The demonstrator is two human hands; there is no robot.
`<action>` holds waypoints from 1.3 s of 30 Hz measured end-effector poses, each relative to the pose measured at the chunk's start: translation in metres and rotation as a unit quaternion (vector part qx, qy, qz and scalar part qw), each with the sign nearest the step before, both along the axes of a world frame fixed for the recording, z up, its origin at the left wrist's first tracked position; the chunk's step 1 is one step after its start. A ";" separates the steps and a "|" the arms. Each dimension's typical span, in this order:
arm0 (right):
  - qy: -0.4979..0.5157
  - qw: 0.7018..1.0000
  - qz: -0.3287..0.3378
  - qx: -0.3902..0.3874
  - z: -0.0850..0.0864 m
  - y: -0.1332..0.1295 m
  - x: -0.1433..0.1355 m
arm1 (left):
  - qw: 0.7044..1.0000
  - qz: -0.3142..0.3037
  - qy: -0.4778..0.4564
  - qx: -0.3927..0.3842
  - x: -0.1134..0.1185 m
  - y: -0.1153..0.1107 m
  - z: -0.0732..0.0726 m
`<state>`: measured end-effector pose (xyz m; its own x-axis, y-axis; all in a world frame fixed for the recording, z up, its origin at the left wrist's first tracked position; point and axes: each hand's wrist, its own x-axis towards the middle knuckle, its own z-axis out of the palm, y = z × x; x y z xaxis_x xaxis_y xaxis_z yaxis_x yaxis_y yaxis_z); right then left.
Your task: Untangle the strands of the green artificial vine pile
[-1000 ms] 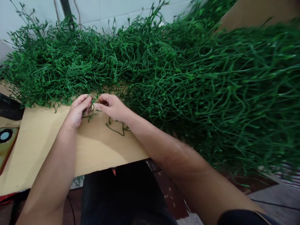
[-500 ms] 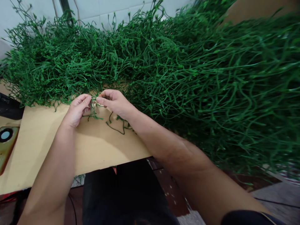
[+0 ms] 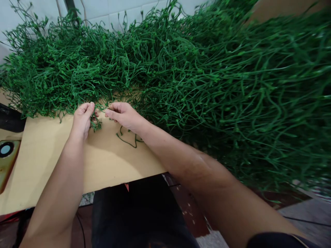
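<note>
My left hand (image 3: pixel 84 119) is closed in a pinch on a small green artificial plant sprig (image 3: pixel 96 124), whose thin strands hang below the fingers. To its right, my right hand (image 3: pixel 121 115) pinches thumb against forefinger around a thin green stem (image 3: pixel 102 109) that stretches across the short gap between the hands. Both hands are just above the cardboard sheet (image 3: pixel 111 165), at the front edge of a big heap of green artificial stems (image 3: pixel 168 79). Loose dark green strands (image 3: pixel 129 142) lie on the cardboard below my right hand.
At the left edge are a black object (image 3: pixel 10 117) and a yellowish device with a round dial (image 3: pixel 7 150). A white tiled wall (image 3: pixel 103 12) stands behind the heap. More cardboard (image 3: pixel 281 10) shows at the top right. My dark-clothed lap (image 3: pixel 137 213) is below the table edge.
My left hand has shifted slightly left, widening the gap between the hands. The sprig's strands now bunch closer under the left fingers. My right hand has dropped a little.
</note>
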<state>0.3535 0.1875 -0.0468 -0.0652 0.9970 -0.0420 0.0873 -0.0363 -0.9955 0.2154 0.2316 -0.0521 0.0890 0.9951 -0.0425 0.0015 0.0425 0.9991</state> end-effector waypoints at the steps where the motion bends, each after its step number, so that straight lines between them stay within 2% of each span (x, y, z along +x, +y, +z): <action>1: 0.000 1.000 -0.004 0.000 0.000 -0.001 -0.001 | 1.000 0.009 0.005 -0.002 0.000 0.000 0.001; 11: 0.100 0.993 -0.027 0.056 -0.008 0.000 -0.004 | 0.999 0.041 0.027 -0.004 0.002 0.001 0.001; 18: 0.166 0.973 -0.046 0.156 -0.012 0.002 0.004 | 0.999 -0.010 0.038 0.012 0.000 0.004 -0.003; 21: 0.147 0.970 0.002 0.195 -0.012 0.000 0.003 | 0.999 -0.013 0.045 0.022 0.002 0.004 -0.003; 25: 0.105 0.968 0.066 0.220 -0.011 0.001 0.003 | 0.999 0.030 0.026 0.025 0.009 0.004 -0.002; 32: 0.039 0.962 0.090 0.257 -0.004 0.000 0.010 | 0.998 0.039 0.041 0.018 0.019 0.005 -0.006; 39: -0.019 0.968 0.069 0.242 0.009 -0.010 0.008 | 0.995 0.044 0.089 0.010 0.021 0.003 -0.007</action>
